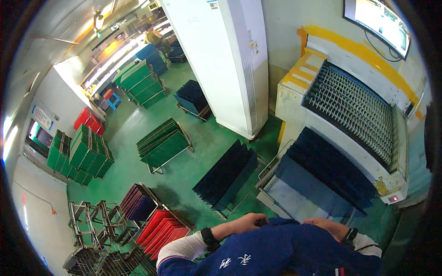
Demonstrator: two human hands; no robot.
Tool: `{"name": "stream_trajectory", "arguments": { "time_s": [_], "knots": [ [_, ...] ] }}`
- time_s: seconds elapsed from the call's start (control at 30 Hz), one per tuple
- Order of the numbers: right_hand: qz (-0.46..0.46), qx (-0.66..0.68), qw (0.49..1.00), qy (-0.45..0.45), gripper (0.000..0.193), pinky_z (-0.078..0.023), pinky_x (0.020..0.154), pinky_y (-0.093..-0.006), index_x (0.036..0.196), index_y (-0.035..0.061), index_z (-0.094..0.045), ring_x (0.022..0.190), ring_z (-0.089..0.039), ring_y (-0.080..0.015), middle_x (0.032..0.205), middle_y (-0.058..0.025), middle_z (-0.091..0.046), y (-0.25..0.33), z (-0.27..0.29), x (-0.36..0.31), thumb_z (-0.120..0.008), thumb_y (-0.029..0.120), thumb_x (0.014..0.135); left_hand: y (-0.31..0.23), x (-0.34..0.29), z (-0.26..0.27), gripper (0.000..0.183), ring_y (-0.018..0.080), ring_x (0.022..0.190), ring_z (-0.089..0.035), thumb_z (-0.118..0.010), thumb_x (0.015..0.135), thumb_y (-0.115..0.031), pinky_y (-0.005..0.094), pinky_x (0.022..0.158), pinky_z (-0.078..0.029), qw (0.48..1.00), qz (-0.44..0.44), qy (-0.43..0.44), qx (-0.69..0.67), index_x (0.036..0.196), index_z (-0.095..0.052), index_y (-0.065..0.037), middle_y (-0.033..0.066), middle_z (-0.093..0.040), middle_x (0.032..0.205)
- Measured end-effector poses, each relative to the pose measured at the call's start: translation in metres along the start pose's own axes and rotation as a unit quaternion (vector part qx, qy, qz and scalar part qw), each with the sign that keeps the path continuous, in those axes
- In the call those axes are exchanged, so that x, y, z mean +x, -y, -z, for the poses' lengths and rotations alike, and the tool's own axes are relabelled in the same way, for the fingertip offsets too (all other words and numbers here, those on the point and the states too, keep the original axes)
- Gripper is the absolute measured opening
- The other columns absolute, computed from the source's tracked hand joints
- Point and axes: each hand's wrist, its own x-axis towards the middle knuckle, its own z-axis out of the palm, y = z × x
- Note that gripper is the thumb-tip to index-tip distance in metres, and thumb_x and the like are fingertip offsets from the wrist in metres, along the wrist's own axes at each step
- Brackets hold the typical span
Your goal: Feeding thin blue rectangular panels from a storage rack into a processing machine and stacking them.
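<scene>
My left hand is in front of my body at the lower middle, its fingers curled; a small dark patch shows at its fingertips, too unclear to name. My right hand is farther right, partly behind my blue shirt, and its fingers are hidden. Just beyond the hands, a row of dark blue panels stands on edge in a wheeled metal rack above a pale tray. I cannot tell whether either hand touches these panels.
A machine with rows of rollers stands at the right, under a wall screen. Ahead are a tall white cabinet and racks of dark blue panels and green panels. Red panels and bare metal racks stand left.
</scene>
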Motion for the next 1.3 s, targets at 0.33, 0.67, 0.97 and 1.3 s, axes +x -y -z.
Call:
{"name": "stream_trajectory", "arguments": {
  "time_s": [0.33, 0.67, 0.97, 1.3],
  "knots": [
    [0.108, -0.099, 0.988, 0.044, 0.016, -0.046, 0.081, -0.0270, 0.101, 0.0048, -0.064, 0.088, -0.057, -0.0086, 0.093, 0.0017, -0.063, -0.012, -0.004, 0.057, -0.065, 0.018, 0.091, -0.002, -0.013, 0.017, 0.029, 0.0179, 0.089, -0.059, -0.072, 0.080, -0.018, 0.0342, 0.080, -0.047, 0.993, -0.042, 0.056, 0.097, 0.100, -0.061, -0.001, 0.0098, -0.066, 0.092],
    [0.104, -0.090, 0.989, 0.046, 0.017, -0.048, 0.080, -0.0283, 0.102, 0.0038, -0.065, 0.089, -0.058, -0.0095, 0.095, 0.0005, -0.065, 0.002, -0.009, 0.062, -0.066, 0.017, 0.091, 0.001, -0.015, 0.014, 0.026, 0.0363, 0.092, -0.061, -0.065, 0.079, -0.021, 0.0404, 0.078, -0.047, 0.952, -0.047, -0.026, 0.302, 0.095, -0.061, -0.002, 0.0212, -0.063, 0.098],
    [0.131, -0.071, 0.988, 0.029, 0.017, -0.048, 0.082, -0.0285, 0.102, 0.0031, -0.065, 0.091, -0.058, -0.0100, 0.096, -0.0002, -0.065, -0.006, -0.010, 0.057, -0.066, 0.016, 0.091, 0.014, -0.015, 0.013, 0.030, 0.0370, 0.093, -0.059, -0.065, 0.080, -0.024, 0.0419, 0.081, -0.047, 0.962, -0.065, -0.051, 0.259, 0.098, -0.060, -0.001, 0.0170, -0.060, 0.095],
    [0.157, -0.088, 0.984, 0.014, 0.018, -0.048, 0.083, -0.0264, 0.108, 0.0022, -0.063, 0.092, -0.059, -0.0086, 0.098, -0.0013, -0.065, 0.001, -0.022, 0.031, -0.062, 0.013, 0.094, -0.017, -0.010, 0.004, 0.027, 0.0188, 0.084, -0.059, -0.072, 0.080, -0.018, 0.0335, 0.076, -0.048, 0.989, -0.018, -0.003, 0.147, 0.099, -0.061, -0.002, 0.0111, -0.063, 0.091]
  ]
}}
